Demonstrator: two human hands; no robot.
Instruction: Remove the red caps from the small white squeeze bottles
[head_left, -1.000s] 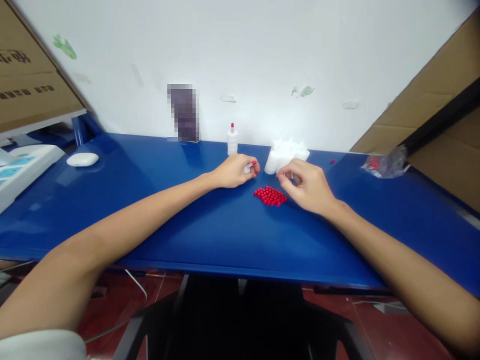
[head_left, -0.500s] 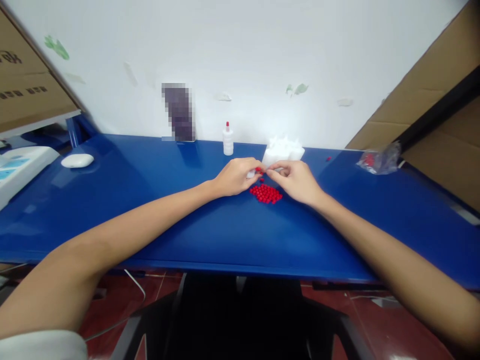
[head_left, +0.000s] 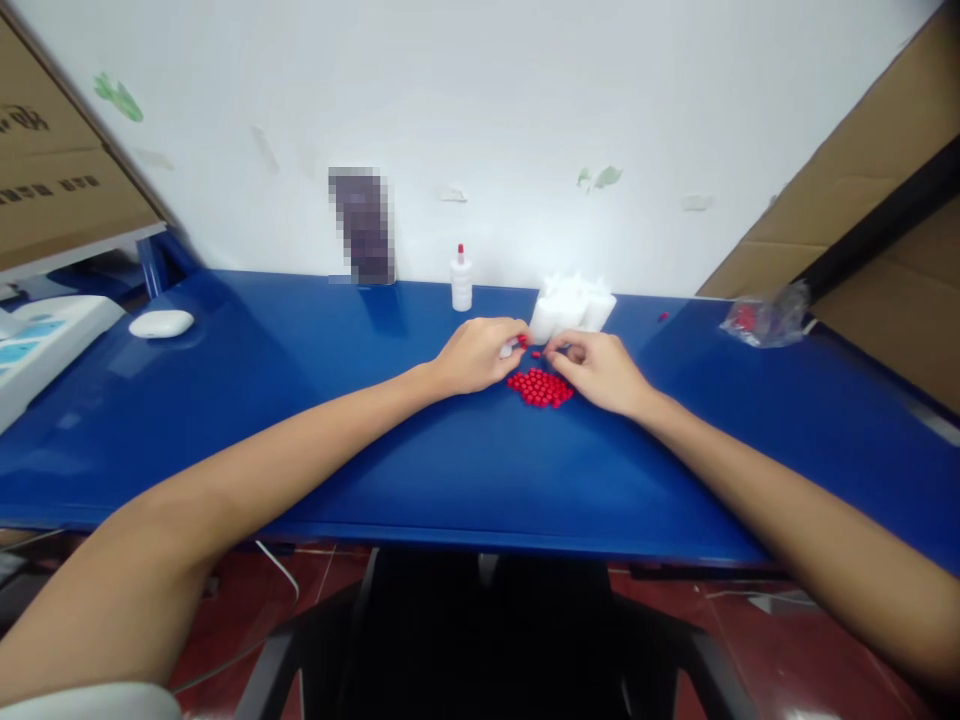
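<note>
My left hand (head_left: pixel 480 355) is closed round a small white plastic piece (head_left: pixel 505 350), mostly hidden by the fingers. Red bits (head_left: pixel 523 342) show at its fingertips. My right hand (head_left: pixel 592 368) has thumb and fingers pinched together, just beside a pile of small red caps (head_left: pixel 538 388); whether it holds anything I cannot make out. One loose red cap (head_left: pixel 535 354) lies between the hands. Right behind them stands a cluster of white plastic bottles (head_left: pixel 570 305). Farther back is a single white bottle (head_left: pixel 461 285) with a red tip.
A phone-like dark panel (head_left: pixel 367 230), blurred, leans on the wall. On the blue table (head_left: pixel 420 470) are a white case (head_left: pixel 161 324), a power strip (head_left: pixel 52 345) at left and a clear bag with red pieces (head_left: pixel 765 318) at right. One stray red cap (head_left: pixel 663 317) lies near the back.
My right hand has drawn slightly away from my left fingertips, leaving a gap between the hands. My left hand keeps its hold on the white piece. The whole view has shifted a little.
</note>
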